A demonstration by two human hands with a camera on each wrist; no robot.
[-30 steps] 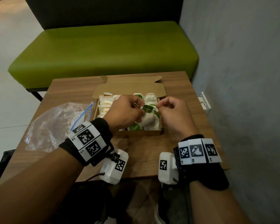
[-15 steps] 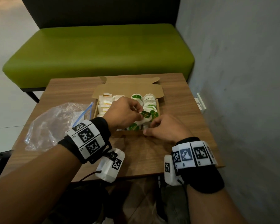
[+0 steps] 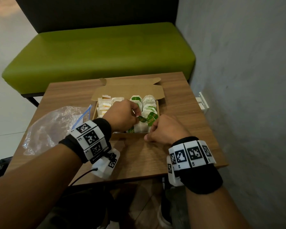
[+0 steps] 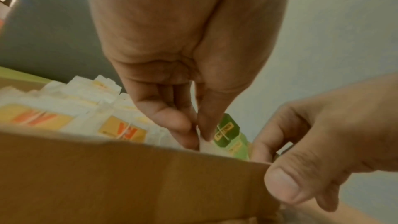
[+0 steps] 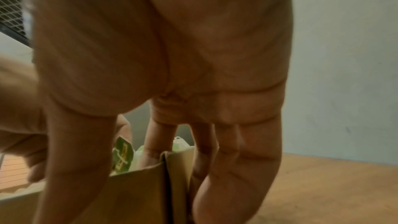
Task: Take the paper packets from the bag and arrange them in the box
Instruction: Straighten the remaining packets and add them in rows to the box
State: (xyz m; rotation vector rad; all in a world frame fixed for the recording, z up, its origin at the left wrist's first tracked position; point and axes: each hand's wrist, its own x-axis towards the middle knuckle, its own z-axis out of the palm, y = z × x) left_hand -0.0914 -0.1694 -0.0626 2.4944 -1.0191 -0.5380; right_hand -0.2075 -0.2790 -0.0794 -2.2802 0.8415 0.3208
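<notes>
An open cardboard box [image 3: 130, 90] sits mid-table, with yellow-labelled packets [image 3: 103, 106] on its left side and green-tagged ones [image 3: 149, 104] on its right. My left hand [image 3: 136, 115] hovers over the near middle of the box. Its thumb and fingers pinch the top of a white paper packet [image 4: 204, 144] that has a dark green tag [image 4: 226, 131] and stands among the near packets. My right hand [image 3: 149, 132] grips the box's near right corner [image 5: 168, 176], thumb [image 4: 284, 186] on the front wall and index finger inside. The clear plastic bag [image 3: 53, 126] lies crumpled to the left.
The wooden table [image 3: 155, 162] stands against a grey wall [image 3: 246, 80] on the right, which carries a white fitting [image 3: 203, 101]. A green bench [image 3: 97, 55] runs behind the table. Bare tabletop shows between the box and the near edge.
My right hand has left the packets and dropped to the box's near right corner, taking hold of it. My left hand still holds the green-tagged packet, slightly lower in the box.
</notes>
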